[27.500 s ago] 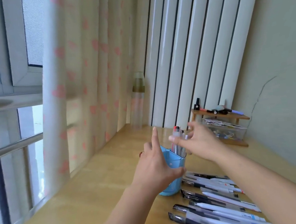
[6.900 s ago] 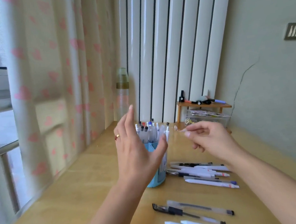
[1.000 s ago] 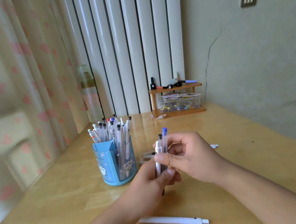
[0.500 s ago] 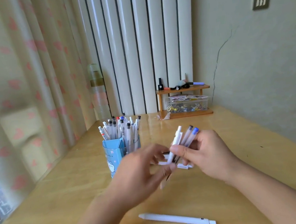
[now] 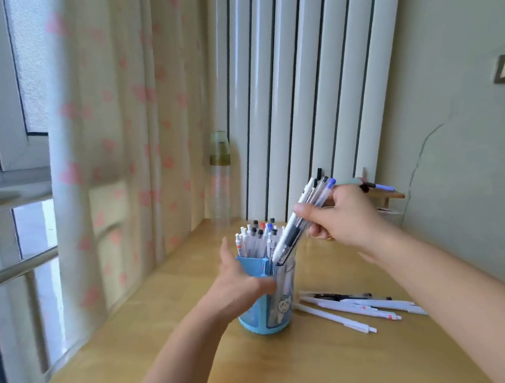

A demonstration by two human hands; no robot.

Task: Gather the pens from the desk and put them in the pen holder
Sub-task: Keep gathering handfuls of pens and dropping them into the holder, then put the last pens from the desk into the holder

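Head view: right hand (image 5: 346, 220) lowers pens (image 5: 302, 220) into holder (image 5: 283, 300); tips hidden.

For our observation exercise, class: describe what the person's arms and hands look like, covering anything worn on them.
Both forearms are bare, with no sleeves, gloves or watch in view. The right hand shows a small gold-coloured glint low on a finger, probably a ring. The left hand shows no ring from this angle.

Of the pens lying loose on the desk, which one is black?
The black pen, farthest back in the cluster right of the blue pen holder; the others there are white.
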